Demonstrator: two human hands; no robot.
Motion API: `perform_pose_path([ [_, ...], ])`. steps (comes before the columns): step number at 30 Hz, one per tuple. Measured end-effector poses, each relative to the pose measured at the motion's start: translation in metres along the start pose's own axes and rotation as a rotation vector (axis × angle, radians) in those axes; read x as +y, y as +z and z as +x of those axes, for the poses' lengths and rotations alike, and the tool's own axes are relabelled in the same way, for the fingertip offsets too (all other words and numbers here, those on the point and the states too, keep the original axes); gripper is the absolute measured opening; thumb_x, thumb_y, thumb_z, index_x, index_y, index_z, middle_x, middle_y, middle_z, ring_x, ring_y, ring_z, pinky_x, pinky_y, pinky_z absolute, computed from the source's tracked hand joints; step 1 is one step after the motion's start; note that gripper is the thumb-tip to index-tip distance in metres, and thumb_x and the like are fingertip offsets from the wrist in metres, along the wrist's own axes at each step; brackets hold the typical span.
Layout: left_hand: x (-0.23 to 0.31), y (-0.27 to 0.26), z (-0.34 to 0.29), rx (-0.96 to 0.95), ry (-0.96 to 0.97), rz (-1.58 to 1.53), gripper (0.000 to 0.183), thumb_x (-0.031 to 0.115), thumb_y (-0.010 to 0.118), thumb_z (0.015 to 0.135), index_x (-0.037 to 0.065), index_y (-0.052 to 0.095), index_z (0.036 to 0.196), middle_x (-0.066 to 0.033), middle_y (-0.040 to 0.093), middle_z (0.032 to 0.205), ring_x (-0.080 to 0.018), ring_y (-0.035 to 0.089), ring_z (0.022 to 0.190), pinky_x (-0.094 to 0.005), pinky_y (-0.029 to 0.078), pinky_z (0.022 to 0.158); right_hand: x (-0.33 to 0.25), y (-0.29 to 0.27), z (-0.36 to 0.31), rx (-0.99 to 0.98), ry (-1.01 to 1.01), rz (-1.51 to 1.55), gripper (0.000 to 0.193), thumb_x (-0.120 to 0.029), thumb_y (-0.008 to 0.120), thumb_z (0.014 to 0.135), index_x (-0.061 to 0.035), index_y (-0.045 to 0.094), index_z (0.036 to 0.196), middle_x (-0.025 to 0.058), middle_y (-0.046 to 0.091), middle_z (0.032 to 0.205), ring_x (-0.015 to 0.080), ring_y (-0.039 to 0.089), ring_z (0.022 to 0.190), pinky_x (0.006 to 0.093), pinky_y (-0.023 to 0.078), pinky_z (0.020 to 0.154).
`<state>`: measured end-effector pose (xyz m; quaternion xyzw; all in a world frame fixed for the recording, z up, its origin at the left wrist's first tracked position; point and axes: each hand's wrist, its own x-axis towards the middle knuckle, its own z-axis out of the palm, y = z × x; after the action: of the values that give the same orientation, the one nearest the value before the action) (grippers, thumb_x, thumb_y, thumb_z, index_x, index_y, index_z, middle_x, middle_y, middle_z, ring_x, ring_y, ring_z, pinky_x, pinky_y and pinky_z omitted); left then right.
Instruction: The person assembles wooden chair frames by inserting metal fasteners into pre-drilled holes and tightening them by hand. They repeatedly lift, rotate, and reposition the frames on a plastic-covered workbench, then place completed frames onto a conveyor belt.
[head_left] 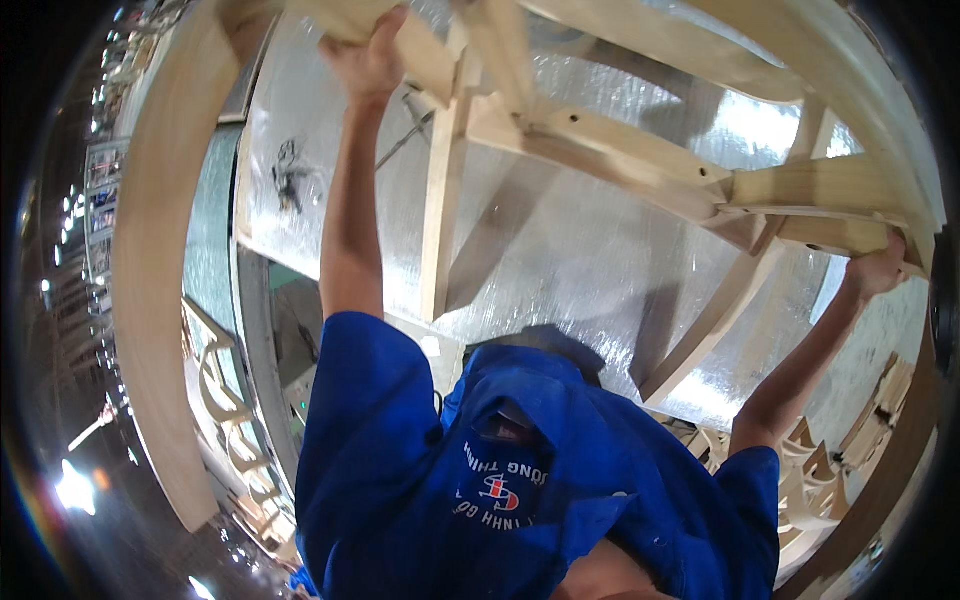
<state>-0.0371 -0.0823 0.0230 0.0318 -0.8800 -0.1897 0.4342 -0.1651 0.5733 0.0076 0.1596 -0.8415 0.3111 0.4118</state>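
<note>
A pale wooden chair frame is held out in front of me over a shiny metal-topped table. Its front rail has dark drilled holes, and two straight legs point back toward me. My left hand grips a wide rail at the frame's upper left, thumb and fingers on its edge. At the far right my right hand is closed round the end of a side rail, its fingers partly hidden behind the wood. The upper part of the frame runs out of the picture.
The metal tabletop reflects bright light and has a dark smudge at its left. A long curved wooden piece passes close on the left; I cannot tell whether it joins the frame. Several curved wooden parts lie at the lower left, and others at the lower right.
</note>
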Motion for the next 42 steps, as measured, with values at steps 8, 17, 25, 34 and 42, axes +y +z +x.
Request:
perform_pose_path([
  [8,0.017,0.033,0.010,0.113,-0.301,-0.575,0.021,0.009,0.068,0.074,-0.003,0.064,0.090,-0.0109,0.064,0.081,-0.0183,0.058,0.067,-0.0312,0.048,0.058,-0.009,0.005,0.010,0.127,0.416,0.512,0.029,-0.007,0.065,0.073,0.0100,0.062,0.096,0.0156,0.061,0.105,0.0254,0.062,0.087,0.0361,0.052,0.079],
  [17,-0.030,0.022,-0.014,-0.238,-0.362,-0.628,0.044,0.040,0.061,0.084,0.000,0.063,0.102,-0.0106,0.066,0.100,-0.0226,0.061,0.096,-0.0361,0.038,0.094,-0.079,0.031,0.020,0.271,0.607,0.345,0.037,-0.013,0.067,0.076,0.0114,0.059,0.102,0.0193,0.060,0.106,0.0258,0.061,0.086,0.0384,0.056,0.070],
  [25,-0.126,0.016,-0.169,-0.759,-0.610,0.361,0.072,0.044,0.081,0.061,0.002,0.057,0.115,-0.0191,0.064,0.106,-0.0344,0.061,0.099,-0.0412,0.048,0.085,-0.091,0.038,0.020,0.323,0.691,0.327,0.053,-0.018,0.073,0.073,0.0124,0.049,0.110,0.0208,0.057,0.109,0.0265,0.062,0.087,0.0385,0.056,0.072],
  [34,-0.096,-0.019,-0.169,-0.713,-0.911,0.225,0.019,0.016,0.065,0.079,-0.004,0.067,0.081,-0.0142,0.067,0.075,-0.0228,0.067,0.074,-0.0342,0.053,0.070,-0.140,0.026,0.016,0.338,0.150,-0.185,0.042,-0.014,0.066,0.084,0.0093,0.050,0.115,0.0143,0.059,0.102,0.0232,0.059,0.088,0.0331,0.049,0.069],
  [42,0.070,-0.106,-0.098,-0.452,-0.865,-0.874,0.021,0.006,0.059,0.089,-0.008,0.060,0.105,-0.0143,0.066,0.091,-0.0192,0.065,0.073,-0.0315,0.054,0.066,-0.300,0.052,-0.056,-0.568,0.326,0.622,0.019,-0.004,0.065,0.082,-0.0052,0.066,0.100,0.0061,0.066,0.090,0.0144,0.062,0.082,0.0264,0.048,0.076],
])
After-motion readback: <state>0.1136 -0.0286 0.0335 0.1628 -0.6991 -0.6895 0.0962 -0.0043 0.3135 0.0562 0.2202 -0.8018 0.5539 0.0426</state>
